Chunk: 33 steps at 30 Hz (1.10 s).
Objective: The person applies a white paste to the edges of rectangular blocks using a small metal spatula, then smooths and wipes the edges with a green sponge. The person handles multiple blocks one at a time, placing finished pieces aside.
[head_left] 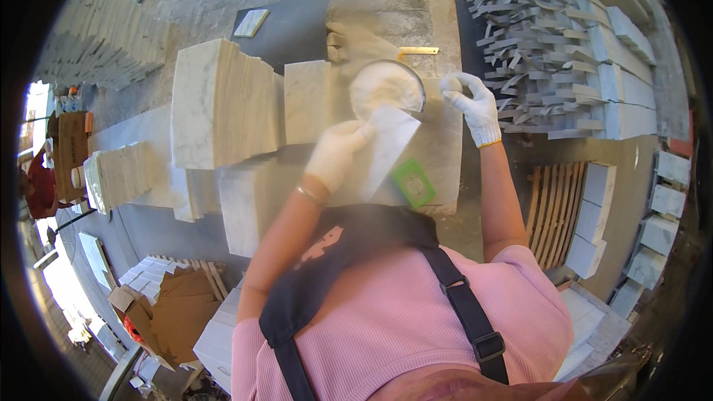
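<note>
My left hand [336, 154], in a white knit glove, grips the edge of a pale grey-veined marble tile [392, 145], held tilted over the work table. The tile's far corner overlaps the near edge of a round dark-rimmed bowl [424, 96] filled with white powder [382, 87]. To the bowl's right, my gloved right hand [476, 108] is raised, thumb and fingers curled together in a pinch. A small whitish lump shows at its fingertips; whether that is an object or glove cloth is unclear. A bright green rectangular block [414, 182] lies right of the tile.
Stacked marble tiles [223, 108] stand at left, with a shorter stack [307, 104] beside the bowl. Beyond the bowl lies a yellow-handled tool [420, 50]. One tile [251, 23] rests on a dark sheet [297, 26]. Stone pieces with grey strips [527, 52] fill the far right.
</note>
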Tool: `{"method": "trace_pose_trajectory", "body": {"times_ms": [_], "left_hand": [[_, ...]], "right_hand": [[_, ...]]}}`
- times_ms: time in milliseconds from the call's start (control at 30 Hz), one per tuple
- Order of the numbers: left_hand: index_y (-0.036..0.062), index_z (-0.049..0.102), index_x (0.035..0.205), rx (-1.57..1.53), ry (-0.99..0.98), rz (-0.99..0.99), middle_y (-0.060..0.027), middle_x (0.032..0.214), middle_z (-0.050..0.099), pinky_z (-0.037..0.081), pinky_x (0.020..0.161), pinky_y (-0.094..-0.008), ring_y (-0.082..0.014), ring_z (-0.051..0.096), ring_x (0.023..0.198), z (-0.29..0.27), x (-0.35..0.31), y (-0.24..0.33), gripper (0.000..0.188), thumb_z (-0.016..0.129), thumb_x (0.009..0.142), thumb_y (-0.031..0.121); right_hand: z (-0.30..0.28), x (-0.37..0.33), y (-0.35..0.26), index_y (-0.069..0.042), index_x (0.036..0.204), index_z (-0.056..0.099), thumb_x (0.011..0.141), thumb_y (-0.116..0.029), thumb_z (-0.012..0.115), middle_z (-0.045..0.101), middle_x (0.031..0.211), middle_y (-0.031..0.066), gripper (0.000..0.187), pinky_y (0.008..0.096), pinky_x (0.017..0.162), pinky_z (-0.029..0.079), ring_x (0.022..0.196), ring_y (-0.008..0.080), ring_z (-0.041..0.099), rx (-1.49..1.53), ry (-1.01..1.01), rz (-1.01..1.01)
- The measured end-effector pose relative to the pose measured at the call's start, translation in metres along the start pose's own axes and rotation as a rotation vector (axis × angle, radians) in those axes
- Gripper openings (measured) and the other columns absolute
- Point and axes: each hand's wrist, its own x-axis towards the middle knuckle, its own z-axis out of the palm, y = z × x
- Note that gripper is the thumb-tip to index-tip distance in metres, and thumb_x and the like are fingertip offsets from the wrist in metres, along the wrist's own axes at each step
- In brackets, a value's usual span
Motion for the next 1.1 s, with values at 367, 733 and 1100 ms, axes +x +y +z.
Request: {"method": "trace_pose_trajectory", "body": {"times_ms": [367,733,1100], "left_hand": [[-0.0025,0.068,0.125,-0.203,-0.032,-0.066,-0.0037,0.113,0.071,0.05,0.09,-0.0284,-0.0125,0.063,0.102,0.003,0.007,-0.005,0.039,0.063,0.102,0.028],[0.0038,0.07,0.118,0.439,0.218,0.2,-0.0117,0.097,0.072,0.051,0.083,-0.0331,-0.0201,0.065,0.088,0.011,-0.008,0.007,0.036,0.065,0.097,0.033],[0.0048,0.071,0.12,0.551,0.266,0.173,-0.0095,0.106,0.074,0.05,0.09,-0.0316,-0.0181,0.066,0.097,0.005,-0.015,0.005,0.037,0.066,0.096,0.033]], "right_hand": [[0.011,0.002,0.023,-0.007,0.119,0.073,0.087,-0.006,0.074,0.075,0.104,0.0028,0.031,0.0272,0.086,0.055,0.095,0.0113,0.069,-0.149,0.012,0.048],[0.008,-0.055,-0.016,-0.007,0.115,0.075,0.092,-0.028,0.074,0.076,0.11,0.0108,0.031,0.0325,0.089,0.054,0.099,0.023,0.072,-0.321,0.106,-0.105],[0.041,-0.045,-0.039,-0.008,0.108,0.078,0.091,-0.022,0.075,0.078,0.1,0.0081,0.022,0.0285,0.079,0.056,0.086,0.0169,0.073,-0.593,-0.056,-0.189]]}}
